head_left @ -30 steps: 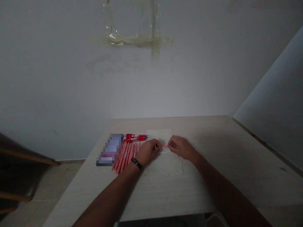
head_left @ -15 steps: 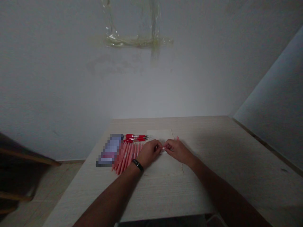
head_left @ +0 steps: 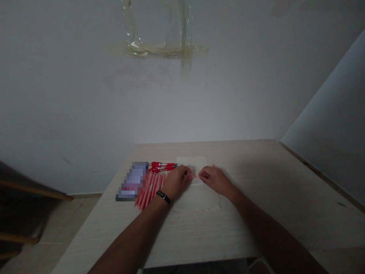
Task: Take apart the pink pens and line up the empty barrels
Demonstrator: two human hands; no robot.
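The left hand [head_left: 177, 181] and right hand [head_left: 217, 180] are angled inward, fingers curled — a small pink piece [head_left: 196, 176] is pinched between their nearly meeting fingertips.

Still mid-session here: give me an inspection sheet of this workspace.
Surface: pale wood-grain table, with a pale sheet lying on it.
Working things: pink pen-like sticks side by side; red pens beyond them; a small pink piece, too small to identify.
Clutter: flat dark-edged device, blurred out, left of the sticks.
Hands: left hand, with wristband, and right hand pinch at the pink piece.
Cables: nothing seen for certain.
Surroundings: grey wall bearing shiny tape.
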